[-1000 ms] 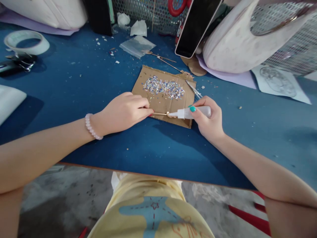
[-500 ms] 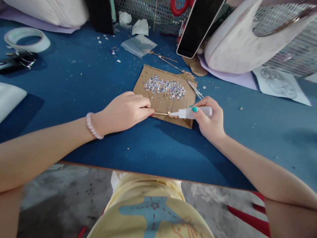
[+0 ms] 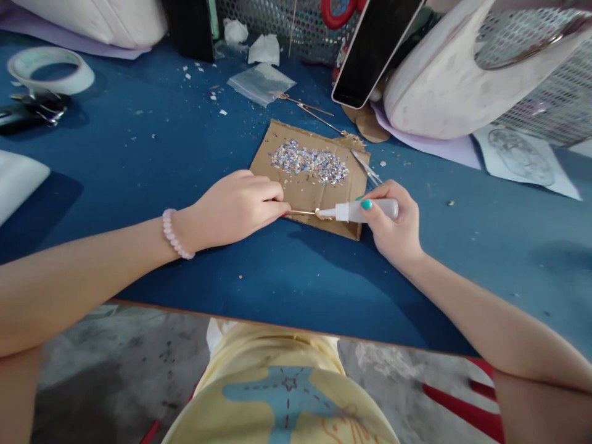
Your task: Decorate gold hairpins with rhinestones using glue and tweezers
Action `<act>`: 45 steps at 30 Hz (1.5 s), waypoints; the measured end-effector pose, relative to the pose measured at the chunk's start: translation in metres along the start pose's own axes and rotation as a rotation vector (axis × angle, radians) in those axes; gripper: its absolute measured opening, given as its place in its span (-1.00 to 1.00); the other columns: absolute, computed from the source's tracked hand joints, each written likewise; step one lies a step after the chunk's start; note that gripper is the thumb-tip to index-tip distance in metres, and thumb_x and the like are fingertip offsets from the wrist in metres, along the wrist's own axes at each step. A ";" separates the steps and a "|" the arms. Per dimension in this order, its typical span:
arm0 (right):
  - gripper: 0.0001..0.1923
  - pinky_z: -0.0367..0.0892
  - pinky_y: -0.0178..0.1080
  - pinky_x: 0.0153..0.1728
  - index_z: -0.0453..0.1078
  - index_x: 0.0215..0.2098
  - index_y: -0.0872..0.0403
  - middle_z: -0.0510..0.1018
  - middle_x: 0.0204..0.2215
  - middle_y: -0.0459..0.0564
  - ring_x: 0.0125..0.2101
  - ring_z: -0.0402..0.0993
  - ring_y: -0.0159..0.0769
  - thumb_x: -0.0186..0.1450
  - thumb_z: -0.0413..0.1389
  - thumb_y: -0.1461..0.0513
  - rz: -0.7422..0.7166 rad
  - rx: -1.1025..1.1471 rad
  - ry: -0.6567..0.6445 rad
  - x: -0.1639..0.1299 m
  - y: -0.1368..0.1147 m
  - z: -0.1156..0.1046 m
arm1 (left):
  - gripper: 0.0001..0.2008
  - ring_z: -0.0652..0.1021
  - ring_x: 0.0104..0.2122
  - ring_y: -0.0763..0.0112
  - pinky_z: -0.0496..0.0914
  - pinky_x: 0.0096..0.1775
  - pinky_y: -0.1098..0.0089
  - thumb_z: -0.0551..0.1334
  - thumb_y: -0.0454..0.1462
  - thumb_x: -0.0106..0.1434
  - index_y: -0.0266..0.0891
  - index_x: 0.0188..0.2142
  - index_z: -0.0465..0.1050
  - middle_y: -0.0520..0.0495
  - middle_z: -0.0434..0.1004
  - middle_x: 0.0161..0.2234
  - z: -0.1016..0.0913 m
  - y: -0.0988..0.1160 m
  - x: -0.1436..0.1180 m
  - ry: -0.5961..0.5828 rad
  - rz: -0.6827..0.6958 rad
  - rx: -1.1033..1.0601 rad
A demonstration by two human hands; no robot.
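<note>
My left hand (image 3: 245, 206) is closed, its fingertips pinching a thin gold hairpin (image 3: 301, 212) over the front part of a cardboard piece (image 3: 296, 194). My right hand (image 3: 395, 219) is wrapped round a small translucent glue bottle (image 3: 356, 211), held almost level. Its white nozzle points left and meets the hairpin's ornamental end, whose detail is too small to make out. Behind the hands, a pile of blue, white and silvery chips (image 3: 309, 162) is spread on the cardboard. Tweezers (image 3: 367, 166) rest at the cardboard's right edge, just beyond my right fingers.
More gold hairpins (image 3: 321, 118) lie behind the cardboard, near a clear plastic bag (image 3: 261, 84). A phone (image 3: 374, 52) leans at the back, beside a white bag (image 3: 437, 86). Tape (image 3: 50, 71) is at far left. The blue table (image 3: 208, 277) ends close to my body.
The whole view has shifted very slightly. Both hands, the hairpin and the glue bottle keep the same positions relative to each other.
</note>
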State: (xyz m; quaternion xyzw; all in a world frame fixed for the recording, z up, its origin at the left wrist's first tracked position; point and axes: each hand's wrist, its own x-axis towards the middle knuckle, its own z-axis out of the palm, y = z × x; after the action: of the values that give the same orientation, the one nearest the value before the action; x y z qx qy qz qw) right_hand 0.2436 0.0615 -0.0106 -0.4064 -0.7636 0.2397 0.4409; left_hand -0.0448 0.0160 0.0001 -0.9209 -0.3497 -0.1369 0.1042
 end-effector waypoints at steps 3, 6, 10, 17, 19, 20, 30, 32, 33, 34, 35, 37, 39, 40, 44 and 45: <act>-0.51 0.17 -0.30 -0.59 0.36 -0.48 0.02 0.38 -0.57 -0.15 -0.58 0.26 -0.43 0.23 0.20 -0.20 -0.014 0.003 0.000 0.000 0.001 0.000 | -0.70 0.51 -0.35 0.38 0.20 -0.34 0.30 0.05 -0.29 0.51 -0.21 -0.22 0.57 -0.03 0.59 -0.32 0.000 0.000 0.000 -0.004 0.009 0.010; -0.52 0.18 -0.30 -0.58 0.35 -0.47 0.02 0.38 -0.57 -0.16 -0.58 0.26 -0.44 0.25 0.19 -0.18 -0.034 0.009 -0.005 0.000 0.001 0.000 | -0.71 0.51 -0.35 0.36 0.21 -0.33 0.30 0.06 -0.30 0.50 -0.22 -0.21 0.56 -0.03 0.59 -0.32 0.000 0.000 -0.001 0.011 0.024 0.023; -0.52 0.20 -0.29 -0.56 0.34 -0.47 0.03 0.38 -0.56 -0.16 -0.56 0.28 -0.43 0.26 0.18 -0.18 -0.040 -0.001 -0.007 0.000 0.002 0.000 | -0.73 0.51 -0.35 0.36 0.20 -0.34 0.31 0.07 -0.31 0.49 -0.24 -0.21 0.56 -0.03 0.58 -0.32 0.000 0.000 -0.001 0.036 0.039 0.019; -0.53 0.19 -0.29 -0.57 0.35 -0.47 0.03 0.39 -0.55 -0.15 -0.56 0.28 -0.44 0.26 0.19 -0.17 -0.037 0.013 0.000 0.000 0.002 0.000 | -0.71 0.50 -0.35 0.39 0.19 -0.33 0.32 0.05 -0.28 0.51 -0.21 -0.21 0.56 -0.01 0.59 -0.31 -0.001 0.000 0.000 -0.002 0.017 0.020; -0.53 0.19 -0.29 -0.56 0.36 -0.47 0.03 0.39 -0.55 -0.15 -0.56 0.29 -0.44 0.27 0.19 -0.16 -0.047 0.013 0.003 -0.001 0.003 0.000 | -0.71 0.50 -0.35 0.39 0.19 -0.33 0.32 0.06 -0.28 0.51 -0.21 -0.21 0.56 0.00 0.58 -0.31 -0.001 0.000 0.000 0.011 0.024 0.025; -0.53 0.19 -0.29 -0.56 0.36 -0.47 0.03 0.39 -0.54 -0.15 -0.56 0.29 -0.44 0.27 0.19 -0.16 -0.052 0.012 0.005 -0.001 0.003 0.000 | -0.71 0.50 -0.35 0.38 0.19 -0.34 0.32 0.06 -0.29 0.51 -0.21 -0.21 0.56 0.00 0.58 -0.32 -0.001 0.000 0.000 0.019 0.029 0.026; -0.54 0.17 -0.30 -0.56 0.36 -0.48 0.03 0.40 -0.55 -0.15 -0.56 0.29 -0.44 0.27 0.20 -0.16 -0.036 0.018 0.003 -0.001 0.002 0.000 | -0.71 0.49 -0.36 0.38 0.17 -0.33 0.33 0.06 -0.29 0.51 -0.24 -0.22 0.55 -0.01 0.56 -0.33 -0.001 0.000 0.000 0.052 0.049 0.017; -0.53 0.17 -0.30 -0.55 0.36 -0.48 0.03 0.40 -0.55 -0.15 -0.56 0.29 -0.44 0.26 0.20 -0.17 -0.034 0.016 0.008 -0.001 0.002 0.000 | -0.71 0.48 -0.37 0.39 0.16 -0.33 0.34 0.06 -0.29 0.51 -0.25 -0.23 0.55 -0.01 0.56 -0.33 0.000 0.000 0.000 0.053 0.051 0.013; -0.53 0.17 -0.29 -0.55 0.37 -0.48 0.03 0.40 -0.55 -0.15 -0.56 0.29 -0.44 0.26 0.19 -0.17 -0.031 0.014 0.010 -0.001 0.002 0.000 | -0.71 0.48 -0.37 0.39 0.16 -0.34 0.34 0.06 -0.29 0.51 -0.25 -0.23 0.55 -0.01 0.56 -0.33 0.000 0.000 0.000 0.054 0.052 0.010; -0.53 0.18 -0.29 -0.55 0.37 -0.48 0.03 0.40 -0.55 -0.15 -0.55 0.29 -0.44 0.26 0.19 -0.18 -0.029 0.012 0.011 -0.001 0.002 0.000 | -0.71 0.48 -0.38 0.38 0.16 -0.34 0.33 0.07 -0.30 0.50 -0.26 -0.24 0.55 -0.02 0.56 -0.34 0.000 0.000 0.000 0.056 0.053 0.007; -0.52 0.18 -0.29 -0.54 0.37 -0.48 0.02 0.40 -0.55 -0.15 -0.55 0.29 -0.43 0.26 0.19 -0.18 -0.026 0.010 0.012 -0.001 0.003 0.001 | -0.72 0.48 -0.38 0.38 0.16 -0.34 0.33 0.07 -0.30 0.50 -0.26 -0.25 0.55 -0.02 0.56 -0.34 0.000 0.000 0.000 0.059 0.055 0.004; -0.52 0.19 -0.28 -0.54 0.37 -0.48 0.02 0.40 -0.54 -0.15 -0.54 0.29 -0.43 0.26 0.18 -0.19 -0.024 0.006 0.013 -0.001 0.003 0.001 | -0.73 0.48 -0.38 0.38 0.16 -0.35 0.33 0.08 -0.31 0.50 -0.27 -0.24 0.55 -0.02 0.56 -0.34 0.000 0.000 0.000 0.064 0.059 0.000; -0.51 0.19 -0.28 -0.54 0.36 -0.48 0.02 0.40 -0.54 -0.14 -0.55 0.29 -0.42 0.25 0.18 -0.20 -0.019 0.005 0.011 -0.001 0.003 0.001 | -0.73 0.48 -0.38 0.38 0.16 -0.35 0.32 0.08 -0.31 0.49 -0.27 -0.24 0.55 -0.02 0.56 -0.34 0.000 0.000 0.000 0.064 0.060 0.000; -0.50 0.19 -0.28 -0.55 0.36 -0.48 0.02 0.40 -0.54 -0.14 -0.55 0.28 -0.42 0.25 0.18 -0.21 -0.015 0.005 0.012 -0.001 0.003 0.001 | -0.73 0.49 -0.38 0.38 0.17 -0.35 0.32 0.08 -0.31 0.49 -0.27 -0.24 0.55 -0.02 0.56 -0.34 0.000 0.000 0.000 0.062 0.058 0.004; -0.49 0.18 -0.27 -0.55 0.36 -0.48 0.02 0.39 -0.55 -0.14 -0.56 0.27 -0.42 0.24 0.18 -0.22 0.001 0.011 0.016 -0.001 0.002 0.000 | -0.70 0.50 -0.38 0.37 0.19 -0.35 0.31 0.06 -0.30 0.50 -0.26 -0.24 0.56 -0.02 0.57 -0.34 0.000 0.000 0.000 0.051 0.050 0.014; -0.50 0.18 -0.27 -0.55 0.36 -0.48 0.01 0.39 -0.55 -0.14 -0.55 0.27 -0.42 0.24 0.18 -0.22 0.004 0.013 0.019 -0.001 0.003 0.000 | -0.69 0.51 -0.38 0.37 0.19 -0.36 0.31 0.05 -0.30 0.51 -0.25 -0.24 0.57 -0.02 0.57 -0.34 0.000 0.000 0.000 0.047 0.049 0.015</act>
State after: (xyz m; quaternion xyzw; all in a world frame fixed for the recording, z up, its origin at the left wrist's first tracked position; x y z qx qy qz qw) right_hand 0.2452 0.0620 -0.0133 -0.4071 -0.7571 0.2417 0.4501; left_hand -0.0451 0.0161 -0.0002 -0.9250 -0.3254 -0.1532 0.1227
